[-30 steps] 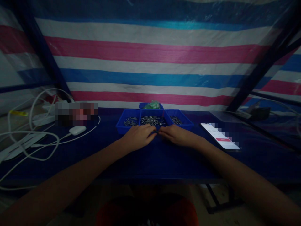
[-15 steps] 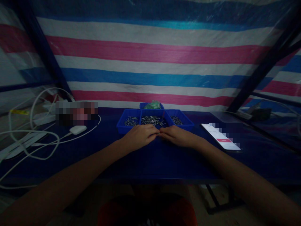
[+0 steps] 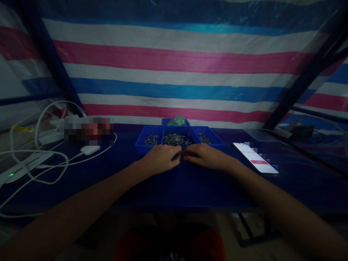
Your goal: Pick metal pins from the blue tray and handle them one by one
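Note:
My left hand is pinched in front of the blue bins, with a glint of a small metal piece at its thumb and fingertips. Opposite it, my right hand is curled with thumb and fingers drawn together; what is between them, if anything, is too dark and small to make out. A narrow gap separates the fingertips of both hands. Just beyond are a left blue bin, a middle blue bin and a right blue bin, each holding thin silvery metal pieces.
Behind the bins sits another blue bin with green material. A lit phone lies on the blue table at right. White cables, a white adapter and a power strip occupy the left. A striped sheet hangs behind.
A thin metal piece bridged the fingertips a second ago, then the hands came together. Now they have parted slightly, and the glint stays at the left fingertips. A green light shows on the power strip.

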Demonstrator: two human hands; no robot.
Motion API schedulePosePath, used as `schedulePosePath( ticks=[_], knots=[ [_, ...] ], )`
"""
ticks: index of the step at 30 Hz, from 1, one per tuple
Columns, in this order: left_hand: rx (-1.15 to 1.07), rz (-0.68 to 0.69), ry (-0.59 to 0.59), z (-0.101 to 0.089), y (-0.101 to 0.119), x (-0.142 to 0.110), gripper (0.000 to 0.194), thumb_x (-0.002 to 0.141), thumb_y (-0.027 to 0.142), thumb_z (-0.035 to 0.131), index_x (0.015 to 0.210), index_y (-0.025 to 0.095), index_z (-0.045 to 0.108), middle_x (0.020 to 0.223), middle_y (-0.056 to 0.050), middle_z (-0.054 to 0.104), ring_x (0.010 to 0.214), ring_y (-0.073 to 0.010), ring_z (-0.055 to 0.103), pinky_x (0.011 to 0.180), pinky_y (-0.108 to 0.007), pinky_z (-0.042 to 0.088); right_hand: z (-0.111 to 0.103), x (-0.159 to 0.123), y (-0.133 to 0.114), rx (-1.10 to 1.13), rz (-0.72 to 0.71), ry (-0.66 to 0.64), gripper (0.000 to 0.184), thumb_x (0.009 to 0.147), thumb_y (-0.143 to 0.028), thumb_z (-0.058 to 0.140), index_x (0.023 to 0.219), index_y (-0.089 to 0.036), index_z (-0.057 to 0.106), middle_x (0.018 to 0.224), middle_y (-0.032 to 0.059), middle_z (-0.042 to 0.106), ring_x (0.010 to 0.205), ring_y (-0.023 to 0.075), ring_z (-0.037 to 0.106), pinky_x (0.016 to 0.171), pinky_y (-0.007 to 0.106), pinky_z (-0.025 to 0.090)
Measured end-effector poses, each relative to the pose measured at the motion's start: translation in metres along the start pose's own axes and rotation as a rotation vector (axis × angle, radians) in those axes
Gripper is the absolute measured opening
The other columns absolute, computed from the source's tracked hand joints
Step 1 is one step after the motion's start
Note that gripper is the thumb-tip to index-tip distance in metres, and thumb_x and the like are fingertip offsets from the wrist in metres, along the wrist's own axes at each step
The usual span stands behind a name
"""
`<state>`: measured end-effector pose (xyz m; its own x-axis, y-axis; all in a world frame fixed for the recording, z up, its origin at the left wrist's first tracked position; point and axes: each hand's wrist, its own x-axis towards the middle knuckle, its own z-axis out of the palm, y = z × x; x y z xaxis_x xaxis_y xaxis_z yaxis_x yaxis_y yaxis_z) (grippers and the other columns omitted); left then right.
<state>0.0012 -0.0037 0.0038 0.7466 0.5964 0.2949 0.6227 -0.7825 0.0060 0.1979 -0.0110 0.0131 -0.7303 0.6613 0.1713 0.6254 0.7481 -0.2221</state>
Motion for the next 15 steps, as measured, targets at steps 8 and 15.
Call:
schedulePosePath(
  ticks=[8,15],
  knots=[
    [0.040,-0.010,-0.028,0.0020,0.0002,0.0015,0.016,0.080,0.026,0.039,0.083,0.018,0.053,0.078,-0.002,0.060,0.069,-0.0141,0.055,0.055,-0.025,0.036,0.0023,0.0016,-0.0007,0.012,-0.005,-0.013,0.018,0.086,-0.023,0.038,0.081,-0.016,0.055,0.073,0.0032,0.058,0.063,0.0112,0.052,0.059,0.024,0.037],
    [0.050,-0.047,-0.027,0.0024,-0.0009,0.0013,0.023,0.081,0.030,0.037,0.075,0.018,0.056,0.071,-0.002,0.060,0.063,-0.0144,0.055,0.053,-0.025,0.034,0.0011,0.0006,0.0026,-0.041,0.034,0.000,0.020,0.087,-0.024,0.036,0.080,-0.016,0.053,0.073,0.0043,0.059,0.064,0.0123,0.052,0.060,0.025,0.036]
  ],
)
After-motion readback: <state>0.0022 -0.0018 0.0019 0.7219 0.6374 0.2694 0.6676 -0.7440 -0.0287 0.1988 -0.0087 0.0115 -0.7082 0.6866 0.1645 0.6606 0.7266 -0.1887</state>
